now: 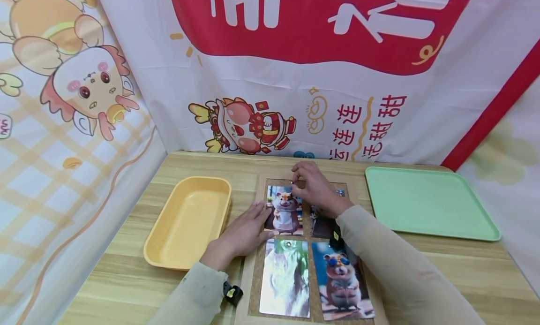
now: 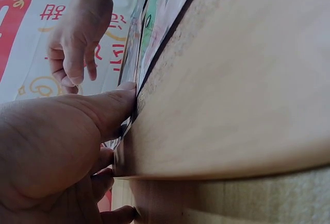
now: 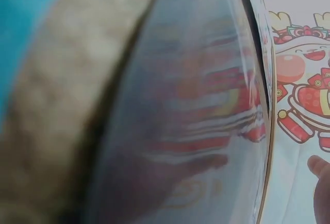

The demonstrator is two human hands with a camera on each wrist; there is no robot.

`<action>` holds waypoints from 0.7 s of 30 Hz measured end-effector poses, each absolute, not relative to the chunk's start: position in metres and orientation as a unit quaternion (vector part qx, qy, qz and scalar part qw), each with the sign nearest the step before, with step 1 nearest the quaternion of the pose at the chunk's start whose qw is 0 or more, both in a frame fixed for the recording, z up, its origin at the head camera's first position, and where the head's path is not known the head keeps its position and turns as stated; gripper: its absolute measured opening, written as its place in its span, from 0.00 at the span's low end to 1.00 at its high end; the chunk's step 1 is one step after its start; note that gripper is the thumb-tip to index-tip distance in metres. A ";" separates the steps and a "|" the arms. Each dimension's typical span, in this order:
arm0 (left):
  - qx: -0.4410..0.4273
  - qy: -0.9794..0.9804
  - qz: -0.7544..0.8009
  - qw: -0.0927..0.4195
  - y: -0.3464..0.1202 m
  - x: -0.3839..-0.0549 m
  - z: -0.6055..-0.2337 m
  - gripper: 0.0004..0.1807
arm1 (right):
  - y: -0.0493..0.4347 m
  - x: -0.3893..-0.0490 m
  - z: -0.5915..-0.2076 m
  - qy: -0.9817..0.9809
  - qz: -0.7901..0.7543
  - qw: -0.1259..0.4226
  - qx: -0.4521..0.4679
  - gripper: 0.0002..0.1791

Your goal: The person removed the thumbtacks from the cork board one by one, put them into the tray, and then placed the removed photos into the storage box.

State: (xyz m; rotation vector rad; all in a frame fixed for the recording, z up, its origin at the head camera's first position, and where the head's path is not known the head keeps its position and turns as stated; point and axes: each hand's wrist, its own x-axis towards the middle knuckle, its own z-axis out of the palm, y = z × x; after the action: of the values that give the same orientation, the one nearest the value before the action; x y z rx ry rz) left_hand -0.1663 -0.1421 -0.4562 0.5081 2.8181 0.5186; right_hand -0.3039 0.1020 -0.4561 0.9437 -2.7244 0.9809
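A cork board (image 1: 311, 273) with a wooden frame lies on the table and bears several glossy photo cards. My left hand (image 1: 246, 229) rests at the left edge of the upper-left hamster photo (image 1: 287, 217), fingertips and thumb on its border. Over that photo's top right corner, my right hand (image 1: 314, 186) pinches a small pushpin (image 1: 292, 182), mostly hidden by the fingertips. The right forearm partly covers the upper-right photo (image 1: 322, 225). Below are a glare-covered photo (image 1: 284, 280) with a pin head near its top, and a photo of a hamster in sunglasses (image 1: 343, 287).
A yellow tray (image 1: 187, 222) stands left of the board on the wooden table (image 1: 118, 278). A flat green tray (image 1: 430, 203) lies to the right. Printed cloth (image 1: 253, 76) hangs behind the table and along its left side.
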 end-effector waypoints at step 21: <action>0.171 0.962 0.178 0.116 -0.141 -0.167 -0.456 0.39 | 0.121 -0.278 -0.434 -0.885 0.233 0.151 0.374 0.07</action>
State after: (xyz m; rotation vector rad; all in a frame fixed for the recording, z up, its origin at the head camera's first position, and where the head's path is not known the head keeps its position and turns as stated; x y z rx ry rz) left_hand -0.1671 -0.1409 -0.4561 0.5011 2.8176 0.5204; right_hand -0.2785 0.1215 -0.4339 1.0726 -2.5407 0.6695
